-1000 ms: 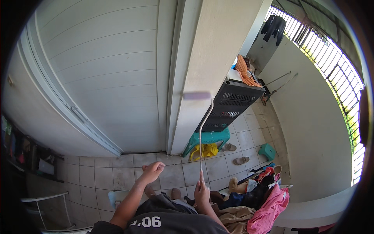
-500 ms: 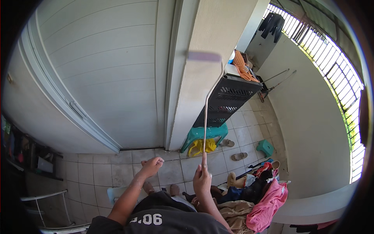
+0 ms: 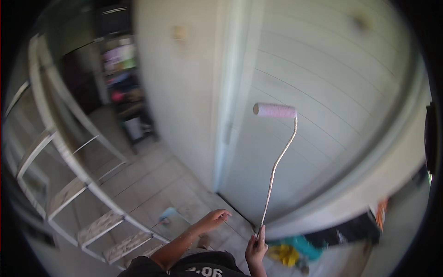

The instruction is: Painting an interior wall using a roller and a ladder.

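Observation:
My right hand is closed round the handle end of a paint roller. Its long, paint-spotted bent rod rises from my fist to a pinkish-white roller sleeve, held up in front of a pale panelled door. I cannot tell whether the sleeve touches the door. My left hand hangs over the floor to the left of the roller, holding nothing, its fingers loosely bent and slightly apart.
A paint-spotted metal ladder stands at the left. Behind it is a shelf of mixed items. A pale blue object is on the tiled floor. At lower right are a teal stool, a yellow bag and a black rack.
My view has swung left, bringing the ladder and shelf in. The roller has gone from before the wall column to before the door. My left fingers have loosened from a tighter curl.

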`<act>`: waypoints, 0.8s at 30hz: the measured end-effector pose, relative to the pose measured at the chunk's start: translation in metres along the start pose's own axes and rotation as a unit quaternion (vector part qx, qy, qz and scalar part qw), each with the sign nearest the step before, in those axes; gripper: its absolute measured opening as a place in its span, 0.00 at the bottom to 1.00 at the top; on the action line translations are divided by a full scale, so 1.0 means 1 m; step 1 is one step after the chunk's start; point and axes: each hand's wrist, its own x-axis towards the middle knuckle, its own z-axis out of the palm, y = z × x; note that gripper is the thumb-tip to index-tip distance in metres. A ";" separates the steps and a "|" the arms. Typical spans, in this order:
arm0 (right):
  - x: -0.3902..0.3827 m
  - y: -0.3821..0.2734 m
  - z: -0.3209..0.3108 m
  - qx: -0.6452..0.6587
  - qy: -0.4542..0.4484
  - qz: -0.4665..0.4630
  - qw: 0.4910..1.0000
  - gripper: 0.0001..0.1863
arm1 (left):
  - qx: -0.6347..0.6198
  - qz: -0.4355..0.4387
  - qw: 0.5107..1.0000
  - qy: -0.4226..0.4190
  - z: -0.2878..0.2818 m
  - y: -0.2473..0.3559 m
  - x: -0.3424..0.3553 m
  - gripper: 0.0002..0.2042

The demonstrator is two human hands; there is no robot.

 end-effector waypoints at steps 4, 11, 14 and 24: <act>0.027 -0.041 0.057 0.115 -0.162 0.018 0.980 0.18 | -0.023 0.001 0.964 0.265 -0.092 0.032 -0.075 0.10; 0.029 -0.051 0.170 0.215 -0.408 -0.110 0.881 0.17 | 0.022 0.076 0.758 0.647 -0.150 0.067 -0.245 0.08; 0.021 -0.068 0.197 0.281 -0.468 -0.162 0.822 0.12 | 0.018 0.058 0.669 0.741 -0.125 0.077 -0.297 0.08; -0.007 -0.083 0.153 0.400 -0.595 -0.154 0.680 0.11 | -0.017 0.003 0.516 0.857 0.025 0.092 -0.329 0.08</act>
